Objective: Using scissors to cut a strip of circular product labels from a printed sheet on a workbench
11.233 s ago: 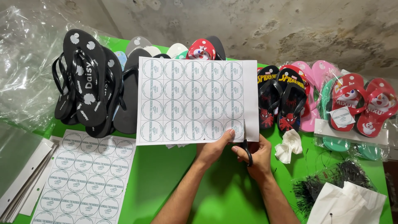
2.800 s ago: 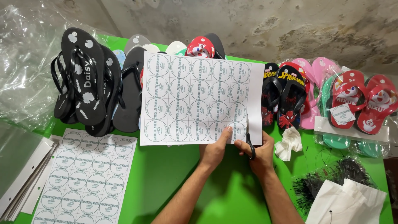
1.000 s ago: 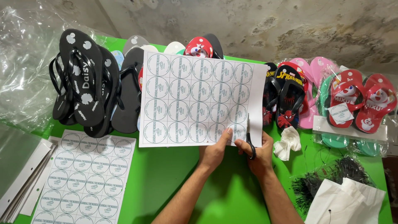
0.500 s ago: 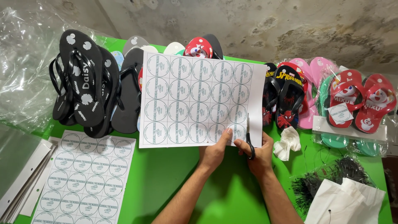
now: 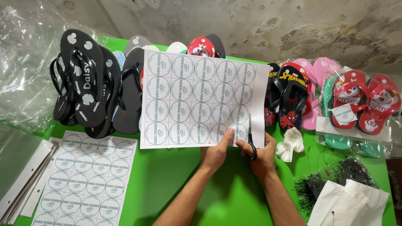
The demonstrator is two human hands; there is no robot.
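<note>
While the label sheet [image 5: 201,100] is pinched taut mid-frame by left hand [image 5: 215,152] fingers, scissors [image 5: 251,140] are gripped by the right hand [image 5: 261,157] for cutting.

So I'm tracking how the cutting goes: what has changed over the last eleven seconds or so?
The scissors in the right hand have cut up the sheet of round labels along its right edge, and the sheet stands a little steeper. The left hand keeps its grip on the bottom edge. The sandals and the second label sheet have not moved.
</note>
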